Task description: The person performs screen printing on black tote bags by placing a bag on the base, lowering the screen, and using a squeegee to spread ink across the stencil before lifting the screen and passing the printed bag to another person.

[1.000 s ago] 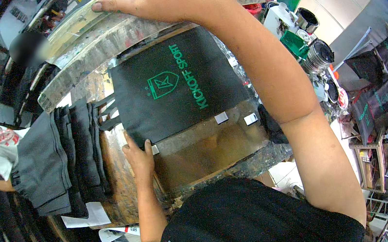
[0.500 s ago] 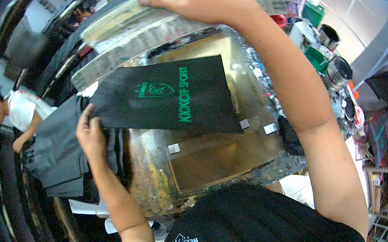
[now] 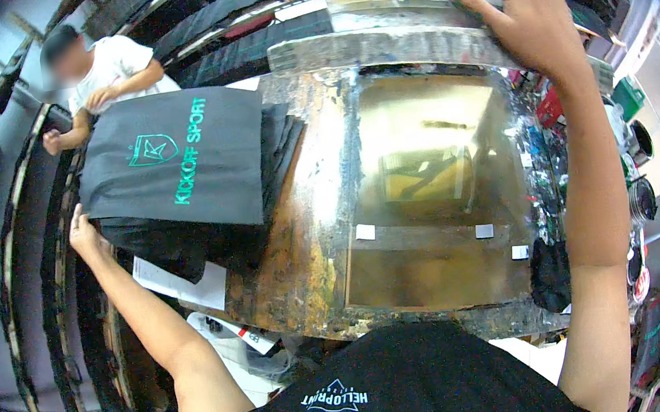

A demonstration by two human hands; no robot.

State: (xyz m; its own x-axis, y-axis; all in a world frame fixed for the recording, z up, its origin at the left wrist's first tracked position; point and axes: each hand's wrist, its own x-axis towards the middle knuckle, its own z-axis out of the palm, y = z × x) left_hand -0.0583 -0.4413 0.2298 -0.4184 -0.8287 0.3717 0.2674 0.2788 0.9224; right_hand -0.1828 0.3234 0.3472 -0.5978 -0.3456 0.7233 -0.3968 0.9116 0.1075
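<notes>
At the left, a flat black fabric piece with a green shield emblem and green lettering lies over a stack of similar dark pieces. My left hand pinches its near left corner; some fingers are hidden by the fabric. At the far right, my right hand is wrapped round the edge of a raised, pale printing-screen frame, thumb on the near side. Below the frame sits a shiny brownish print board with small white tabs stuck on it and no fabric over it.
A paint-stained wooden table carries the board. Beyond the stack stands a person in a white shirt. Long dark racks run along the left. Tins and a green container crowd the right side.
My left hand has carried the printed fabric piece leftward off the board onto the stack. My right hand still holds the raised frame. The view has swung left, and the person now faces the stack.
</notes>
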